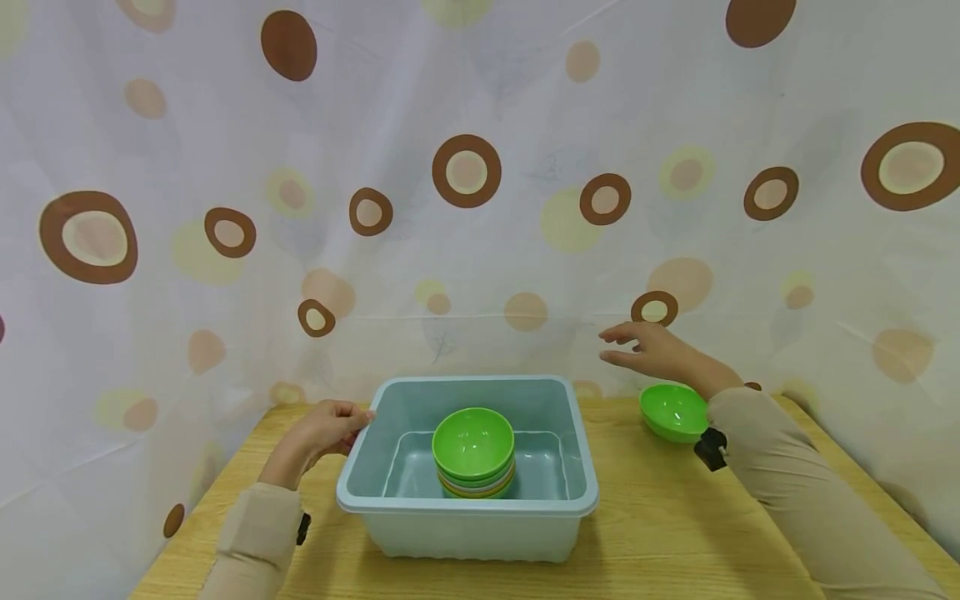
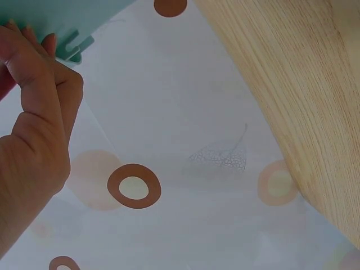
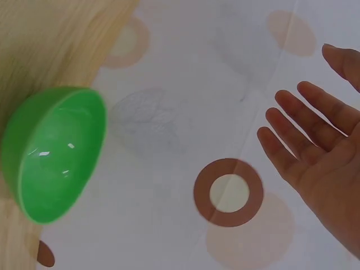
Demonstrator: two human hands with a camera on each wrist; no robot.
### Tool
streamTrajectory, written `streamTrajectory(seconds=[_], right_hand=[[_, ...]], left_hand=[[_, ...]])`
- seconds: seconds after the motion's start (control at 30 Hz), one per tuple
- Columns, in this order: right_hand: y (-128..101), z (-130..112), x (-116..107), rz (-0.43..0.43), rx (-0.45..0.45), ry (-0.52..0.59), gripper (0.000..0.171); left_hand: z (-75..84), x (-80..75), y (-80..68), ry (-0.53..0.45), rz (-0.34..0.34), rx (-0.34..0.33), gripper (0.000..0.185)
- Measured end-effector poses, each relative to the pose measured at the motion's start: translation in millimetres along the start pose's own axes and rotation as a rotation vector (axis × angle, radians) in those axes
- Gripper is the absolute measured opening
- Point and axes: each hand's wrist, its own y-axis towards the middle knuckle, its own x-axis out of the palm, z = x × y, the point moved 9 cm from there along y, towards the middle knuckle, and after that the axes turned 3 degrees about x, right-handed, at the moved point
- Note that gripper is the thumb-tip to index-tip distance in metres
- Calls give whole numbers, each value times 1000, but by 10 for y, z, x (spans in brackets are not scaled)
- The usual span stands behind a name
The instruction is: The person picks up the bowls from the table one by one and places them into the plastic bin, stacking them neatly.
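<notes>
Pale blue plastic tub (image 1: 577, 467) on wooden table (image 1: 675, 533), steadied at its rim by left hand (image 1: 326, 429), apparently pinching, holding stacked green bowls (image 1: 474, 450); right hand (image 1: 652, 350) spread, empty, above lone green plastic bowl (image 1: 672, 411).

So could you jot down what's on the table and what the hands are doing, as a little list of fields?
Tub: pale blue tub on wooden table
Inside tub: stack of bowls, green one on top
Loose bowl: green bowl, right of tub
Left hand: grips tub's left rim
Right hand: fingers spread, holds nothing, above green bowl
Backdrop: spotted curtain
</notes>
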Motion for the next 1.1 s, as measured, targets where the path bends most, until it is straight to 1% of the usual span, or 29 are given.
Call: streamTrajectory(seconds=[0.17, 0.27, 0.5, 0.67, 0.93, 1.1], right_hand=[[-73, 344, 11, 12, 56, -67, 49], [-125, 515, 37, -2, 81, -90, 52], [-236, 865, 160, -51, 170, -98, 57], [-286, 982, 246, -111, 228, -126, 64], [-445, 1149, 466, -308, 372, -123, 95], [-485, 1208, 520, -327, 404, -160, 102]], left_hand=[[-4, 1, 8, -17, -8, 10, 25], [-7, 3, 10, -26, -12, 13, 25], [-14, 1, 10, -12, -9, 4, 25], [-16, -7, 5, 8, -4, -2, 25], [-15, -8, -7, 14, -2, -7, 24], [-11, -10, -3, 15, -2, -7, 24]])
